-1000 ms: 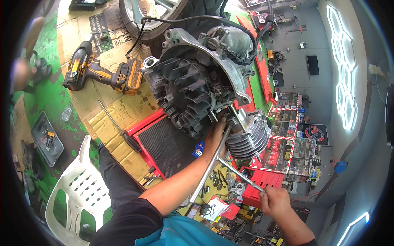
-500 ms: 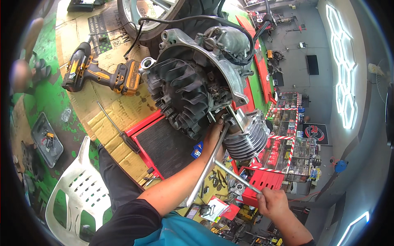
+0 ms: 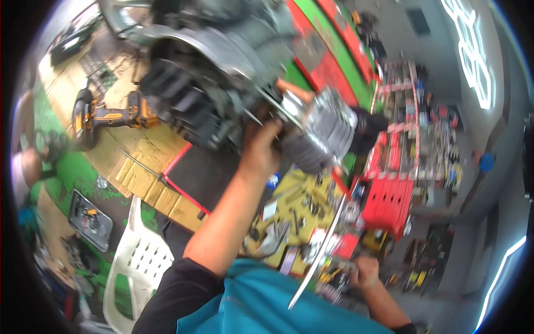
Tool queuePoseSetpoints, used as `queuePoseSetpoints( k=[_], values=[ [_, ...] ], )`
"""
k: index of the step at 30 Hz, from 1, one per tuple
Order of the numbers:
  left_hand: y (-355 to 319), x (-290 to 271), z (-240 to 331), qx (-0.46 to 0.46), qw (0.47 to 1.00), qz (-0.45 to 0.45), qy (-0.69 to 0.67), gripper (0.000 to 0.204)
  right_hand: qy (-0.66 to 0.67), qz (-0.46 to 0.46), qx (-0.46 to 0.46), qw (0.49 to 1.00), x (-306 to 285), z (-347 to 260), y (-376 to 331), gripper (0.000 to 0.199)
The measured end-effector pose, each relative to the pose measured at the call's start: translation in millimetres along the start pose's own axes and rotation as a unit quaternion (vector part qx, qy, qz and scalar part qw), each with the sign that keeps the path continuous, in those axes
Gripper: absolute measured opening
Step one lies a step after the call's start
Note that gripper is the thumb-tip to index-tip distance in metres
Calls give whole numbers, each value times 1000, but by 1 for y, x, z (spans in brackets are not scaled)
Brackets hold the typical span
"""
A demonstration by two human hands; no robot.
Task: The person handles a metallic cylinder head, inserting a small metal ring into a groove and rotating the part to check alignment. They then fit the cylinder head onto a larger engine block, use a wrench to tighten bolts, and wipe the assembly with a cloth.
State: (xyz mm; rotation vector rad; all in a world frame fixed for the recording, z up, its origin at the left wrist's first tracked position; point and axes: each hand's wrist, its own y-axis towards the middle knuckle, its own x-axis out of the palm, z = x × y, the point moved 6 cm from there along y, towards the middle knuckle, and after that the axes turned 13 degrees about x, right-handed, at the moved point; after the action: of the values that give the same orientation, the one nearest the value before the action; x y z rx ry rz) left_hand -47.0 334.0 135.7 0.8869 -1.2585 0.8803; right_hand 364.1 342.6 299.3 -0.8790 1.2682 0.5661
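A scooter engine [image 3: 222, 61] with a black cooling fan [image 3: 178, 106] fills the upper middle, blurred by motion. On its right the finned cylinder [image 3: 328, 133] sits out from the crankcase, with bare studs [image 3: 278, 103] between them. My left hand [image 3: 261, 147] reaches into that gap, closed; its fingertips and whatever they grip are hidden. Lower right, my right hand [image 3: 365, 271] is closed round the stem of a T-handle wrench, whose long bright bar [image 3: 317, 256] slants in front of my shirt, apart from the engine.
A cordless drill [image 3: 111, 116] and a long screwdriver [image 3: 139, 163] lie on cardboard at left. Below stands a white plastic chair [image 3: 139, 259]. Tools and parts cover a yellow surface [image 3: 283, 186] beside a red box [image 3: 386, 206]. Beyond the cylinder shows a blurred, skin-coloured shape [image 3: 295, 90], perhaps another person's arm.
The wrench has come away from the cylinder, down and to the right toward my body, in my right hand. My left hand stays at the engine. The view has shifted, with more blur.
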Motion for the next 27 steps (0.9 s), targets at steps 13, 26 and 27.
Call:
queuePoseSetpoints(
  k=[13,26,27],
  values=[
    [1,-28,-4,-42,995,65,68,51,178,24,452,874,191,38,-59,33],
    [-29,-16,18,-75,988,17,134,56,202,87,468,856,303,83,15,41],
    [-40,-22,21,-79,987,4,143,57,208,81,460,859,304,84,19,40]
  ],
)
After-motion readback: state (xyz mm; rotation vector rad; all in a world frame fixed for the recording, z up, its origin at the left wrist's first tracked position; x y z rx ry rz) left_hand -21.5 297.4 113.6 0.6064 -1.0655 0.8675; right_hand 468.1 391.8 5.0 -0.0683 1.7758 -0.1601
